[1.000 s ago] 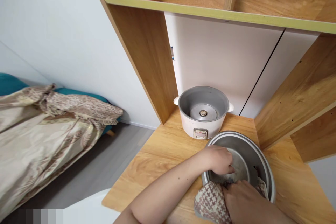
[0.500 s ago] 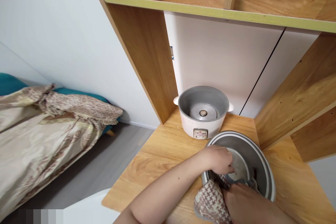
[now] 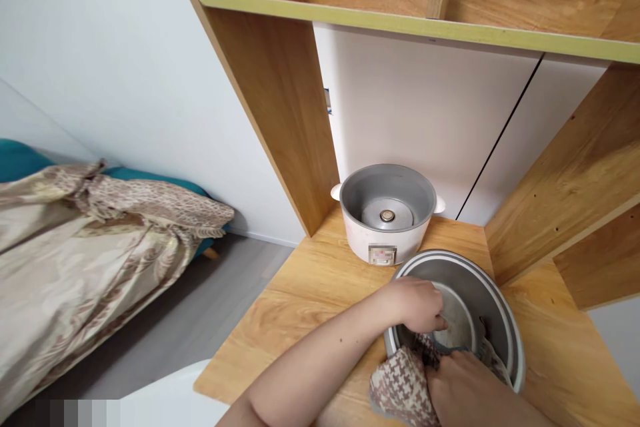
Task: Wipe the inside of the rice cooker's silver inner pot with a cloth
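Brown-and-white houndstooth cloth [image 3: 400, 383], grey metal pot [image 3: 493, 300], white cooker [image 3: 385, 240].

Left hand [image 3: 417, 303] grips the metal pot's [image 3: 500, 307] rim, right hand [image 3: 465, 387] presses a houndstooth cloth [image 3: 400, 383] inside it; rice cooker [image 3: 385, 213] sits behind on the wooden counter [image 3: 305, 300].

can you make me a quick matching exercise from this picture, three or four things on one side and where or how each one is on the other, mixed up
Things:
1. left hand
2. right hand
3. rice cooker base
4. patterned blanket

States or places:
A. stands open at the back of the wooden counter
B. grips the near rim of the metal pot
C. lies over the bed at far left
D. presses a houndstooth cloth into the pot

Pairs: 1-B, 2-D, 3-A, 4-C
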A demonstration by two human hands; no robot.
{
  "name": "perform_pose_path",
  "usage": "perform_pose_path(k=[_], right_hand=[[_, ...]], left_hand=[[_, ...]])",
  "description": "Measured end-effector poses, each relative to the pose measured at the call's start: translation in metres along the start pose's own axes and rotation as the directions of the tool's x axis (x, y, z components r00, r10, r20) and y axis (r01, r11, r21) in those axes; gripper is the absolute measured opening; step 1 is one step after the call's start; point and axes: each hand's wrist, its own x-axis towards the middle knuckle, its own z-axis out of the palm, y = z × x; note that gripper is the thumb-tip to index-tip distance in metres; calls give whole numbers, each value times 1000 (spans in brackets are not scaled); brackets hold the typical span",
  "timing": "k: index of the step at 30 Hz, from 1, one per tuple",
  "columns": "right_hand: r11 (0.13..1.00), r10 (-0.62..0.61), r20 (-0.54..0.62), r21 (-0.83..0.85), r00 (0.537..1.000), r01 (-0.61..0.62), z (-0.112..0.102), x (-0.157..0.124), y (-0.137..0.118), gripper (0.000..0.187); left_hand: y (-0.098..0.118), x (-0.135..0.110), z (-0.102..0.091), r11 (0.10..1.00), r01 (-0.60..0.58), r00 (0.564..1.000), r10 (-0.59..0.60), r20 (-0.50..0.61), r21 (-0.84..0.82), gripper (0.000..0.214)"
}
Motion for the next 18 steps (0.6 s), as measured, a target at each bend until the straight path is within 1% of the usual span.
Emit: perform_pose_path(k=[3, 5, 8, 12, 15, 16, 18], right_hand=[[997, 33, -1, -66, 999, -33, 7, 0, 0, 15], [993, 77, 25, -95, 997, -74, 9, -1, 0, 17], [989, 113, 58, -98, 992, -107, 10, -1, -1, 19], [998, 64, -1, -4, 998, -64, 2, -1, 1, 18], [994, -2, 17, 108, 1000, 0, -11, 0, 2, 17], [990, -27, 8, 138, 1000, 25, -16, -1, 2, 17], [988, -45, -47, 149, 998, 52, -24, -3, 2, 19]], left_hand=[[0, 0, 0, 1000, 4, 1000, -4, -2, 1, 49], [0, 0, 0, 1000, 6, 1000, -6, -4, 2, 49], [1, 0, 0, 1000, 5, 1000, -5, -8, 4, 47], [1, 0, 0, 1000, 3, 1000, -3, -14, 8, 48], [1, 0, 0, 1000, 3, 1000, -3, -13, 8, 47], [1, 0, 0, 1000, 3, 1000, -3, -12, 8, 47], [0, 0, 0, 1000, 4, 1000, -4, -11, 6, 46]])
